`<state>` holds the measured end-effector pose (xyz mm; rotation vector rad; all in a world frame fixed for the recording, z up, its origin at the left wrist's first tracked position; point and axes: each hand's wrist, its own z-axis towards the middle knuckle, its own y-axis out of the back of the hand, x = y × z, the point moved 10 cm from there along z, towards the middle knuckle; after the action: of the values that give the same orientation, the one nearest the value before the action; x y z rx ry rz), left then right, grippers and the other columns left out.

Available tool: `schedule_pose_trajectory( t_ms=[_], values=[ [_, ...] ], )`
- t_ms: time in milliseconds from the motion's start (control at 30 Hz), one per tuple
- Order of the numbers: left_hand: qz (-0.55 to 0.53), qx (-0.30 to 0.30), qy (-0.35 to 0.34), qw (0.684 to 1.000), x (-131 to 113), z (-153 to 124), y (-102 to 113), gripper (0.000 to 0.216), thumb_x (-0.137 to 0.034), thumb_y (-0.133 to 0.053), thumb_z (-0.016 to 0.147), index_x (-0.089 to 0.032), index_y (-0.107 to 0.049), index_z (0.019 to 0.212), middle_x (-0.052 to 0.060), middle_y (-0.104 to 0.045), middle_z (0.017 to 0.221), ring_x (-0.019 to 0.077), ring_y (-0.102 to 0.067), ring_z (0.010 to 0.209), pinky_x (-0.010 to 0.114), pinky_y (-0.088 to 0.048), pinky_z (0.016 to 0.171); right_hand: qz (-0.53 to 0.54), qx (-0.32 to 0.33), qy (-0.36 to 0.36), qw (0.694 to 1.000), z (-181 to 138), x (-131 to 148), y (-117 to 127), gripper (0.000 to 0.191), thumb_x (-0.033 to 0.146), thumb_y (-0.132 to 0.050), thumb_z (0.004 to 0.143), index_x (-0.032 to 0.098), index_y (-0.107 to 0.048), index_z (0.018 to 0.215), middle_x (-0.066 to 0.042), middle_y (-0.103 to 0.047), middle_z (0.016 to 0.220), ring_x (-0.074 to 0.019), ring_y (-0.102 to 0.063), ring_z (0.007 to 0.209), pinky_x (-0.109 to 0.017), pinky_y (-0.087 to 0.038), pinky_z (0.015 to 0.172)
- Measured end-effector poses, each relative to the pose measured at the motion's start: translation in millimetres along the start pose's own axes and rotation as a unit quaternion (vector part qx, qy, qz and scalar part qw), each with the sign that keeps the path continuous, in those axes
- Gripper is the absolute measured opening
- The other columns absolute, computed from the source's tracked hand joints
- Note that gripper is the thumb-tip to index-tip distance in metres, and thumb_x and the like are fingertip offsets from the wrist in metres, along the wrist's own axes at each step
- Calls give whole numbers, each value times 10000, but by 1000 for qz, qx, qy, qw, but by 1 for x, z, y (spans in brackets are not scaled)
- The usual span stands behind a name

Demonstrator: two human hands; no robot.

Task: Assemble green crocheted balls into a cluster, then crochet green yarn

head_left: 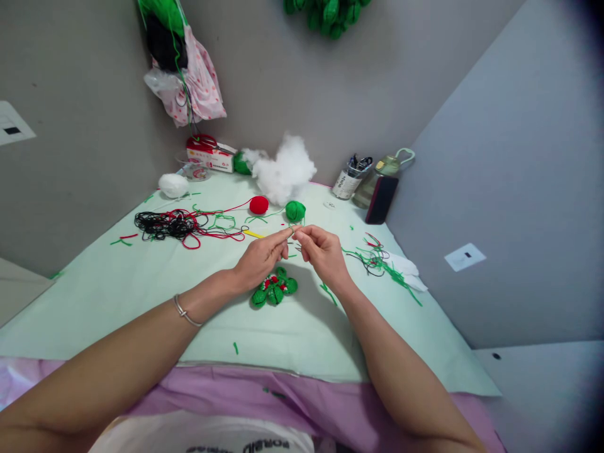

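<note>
My left hand (264, 255) and my right hand (323, 253) meet fingertip to fingertip above the middle of the table. Both are closed in a pinch on a thin strand of green yarn (292, 231), mostly hidden by the fingers. Just beyond them rests a green yarn ball (295, 211), with a red yarn ball (258, 205) to its left. Below my hands lies a cluster of small green crocheted pieces (275, 294) with red and white bits. A yellow stick-like tool (253, 233) lies partly behind my left hand.
On the left are tangled black and red yarn (172, 224) and a white yarn ball (173, 185). White stuffing (283, 173), red-handled scissors (205, 142) on a box, a pen cup (348, 181), a bottle (387, 165) and a phone (382, 200) line the back. Green scraps (391, 270) lie right.
</note>
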<state>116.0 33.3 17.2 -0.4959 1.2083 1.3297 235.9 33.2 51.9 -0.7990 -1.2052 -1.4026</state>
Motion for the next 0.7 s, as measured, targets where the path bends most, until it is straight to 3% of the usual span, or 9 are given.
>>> schedule_pose_trajectory(
  t_ms=[700],
  values=[
    [36,4,4,999,4,-1,0,495,-244,-375,989,-194,-562,1445,-15,-609,788,124,-545,696,248,-457,720,-25,8,13,1000,0,-4,-4,252,419,-628,887,174,-667,843,67,-455,517,-90,-388,475,-250,-299,488]
  ],
)
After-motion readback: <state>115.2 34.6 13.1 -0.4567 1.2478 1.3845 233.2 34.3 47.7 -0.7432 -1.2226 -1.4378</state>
